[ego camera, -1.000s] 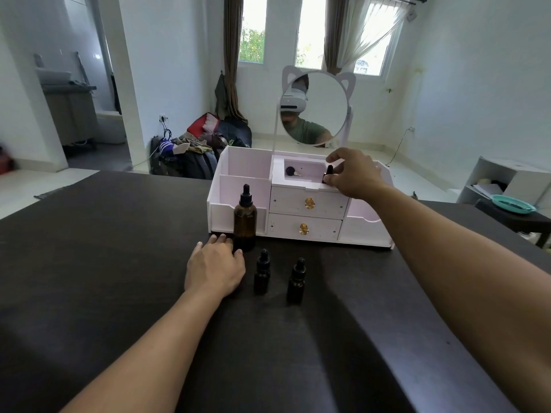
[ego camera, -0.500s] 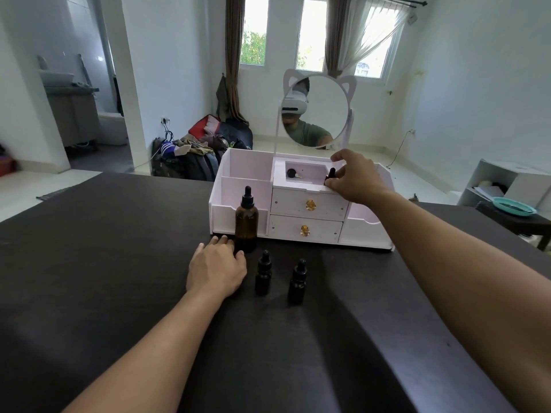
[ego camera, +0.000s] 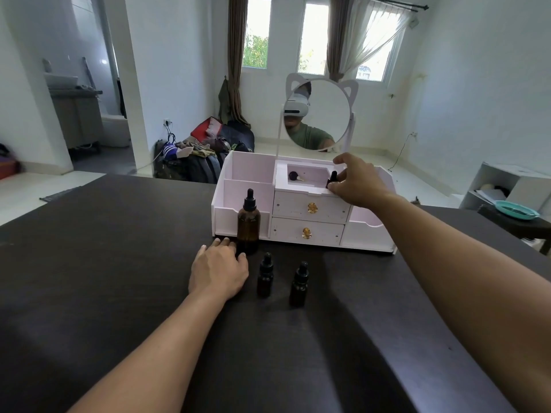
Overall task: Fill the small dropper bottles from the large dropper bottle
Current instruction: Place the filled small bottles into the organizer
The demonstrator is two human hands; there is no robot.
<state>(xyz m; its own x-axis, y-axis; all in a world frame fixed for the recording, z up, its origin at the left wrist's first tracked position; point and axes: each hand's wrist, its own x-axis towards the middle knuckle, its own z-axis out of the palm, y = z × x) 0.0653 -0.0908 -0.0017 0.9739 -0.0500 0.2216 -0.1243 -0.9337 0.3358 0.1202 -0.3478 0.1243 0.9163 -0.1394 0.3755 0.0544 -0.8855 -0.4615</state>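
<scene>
Amber large dropper bottle [ego camera: 248, 224] stands on the worktop [ego camera: 89, 263], two small bottles [ego camera: 265, 275] beside it. Left hand [ego camera: 219, 269] stays flat, open. Right hand [ego camera: 356, 181] has lifted a third small bottle [ego camera: 332, 179] slightly from the organizer [ego camera: 310, 207]; filling not begun.

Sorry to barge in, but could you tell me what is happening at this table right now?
A person is gathering dropper bottles. The right hand pinches a small dropper bottle in the top tray of a white organizer. The left hand rests flat on the table beside the large amber bottle. Two small bottles stand capped in front; no filling has started.
</scene>
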